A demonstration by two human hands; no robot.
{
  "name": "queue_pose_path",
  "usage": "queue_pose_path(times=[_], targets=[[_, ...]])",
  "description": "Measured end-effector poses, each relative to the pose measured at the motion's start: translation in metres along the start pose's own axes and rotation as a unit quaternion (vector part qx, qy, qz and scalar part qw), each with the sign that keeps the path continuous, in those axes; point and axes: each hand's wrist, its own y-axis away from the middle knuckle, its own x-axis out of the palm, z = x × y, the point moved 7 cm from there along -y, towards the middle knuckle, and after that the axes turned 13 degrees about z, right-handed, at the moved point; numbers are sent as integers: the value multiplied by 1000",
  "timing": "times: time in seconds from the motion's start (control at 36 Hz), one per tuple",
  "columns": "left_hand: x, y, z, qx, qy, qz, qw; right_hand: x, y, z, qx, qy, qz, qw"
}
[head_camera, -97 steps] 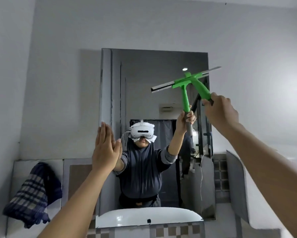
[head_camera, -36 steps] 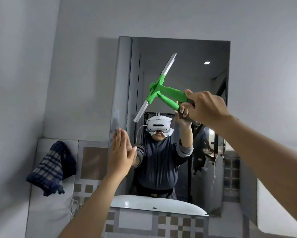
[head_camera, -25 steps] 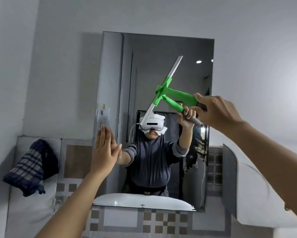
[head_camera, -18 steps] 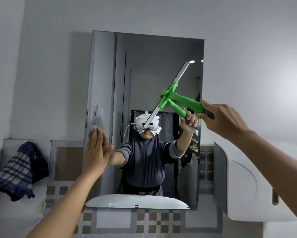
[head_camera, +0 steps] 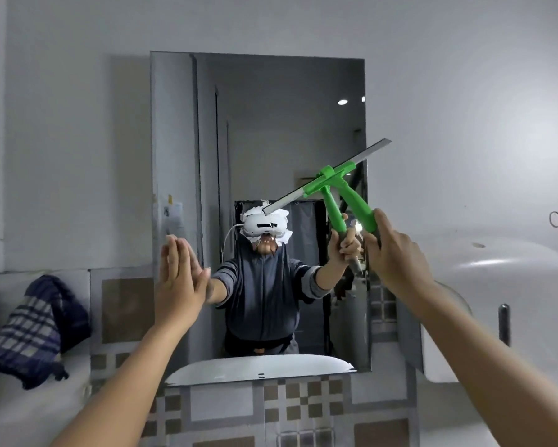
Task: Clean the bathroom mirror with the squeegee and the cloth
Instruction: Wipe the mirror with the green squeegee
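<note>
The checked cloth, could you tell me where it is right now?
In the head view the checked cloth hangs at the far left against the tiled wall, left of the mirror and the left hand.

We had a bright green squeegee [head_camera: 345, 185], a navy-and-white plaid cloth [head_camera: 34, 330], and brown-and-grey checkered tiles [head_camera: 300, 401].

Your left hand [head_camera: 178, 282] and right hand [head_camera: 397, 259] are bare, forearms uncovered; reflected at 12 o'clock, you wear a dark grey zip top [head_camera: 264, 301] with pushed-up sleeves.
</note>
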Motion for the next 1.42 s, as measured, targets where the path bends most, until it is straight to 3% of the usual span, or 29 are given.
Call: queue_pose_path(times=[0.22,0.47,0.56,0.64,1.0,1.42], targets=[[5,-2,10,-9,-14,18,1000,41,14,36,89,-96,-48,990],[-2,9,6,26,-55,26,998,71,13,91,157,-246,-115,950],[-2,14,13,48,-59,42,996,82,8,107,181,-273,-110,939],[-5,26,62,33,-54,47,997,122,-2,159,161,-280,-88,943],[23,39,21,64,-14,24,998,117,1,193,75,-143,-18,987],[30,45,22,26,13,12,1000,100,-7,182,-10,-12,-1,1000]])
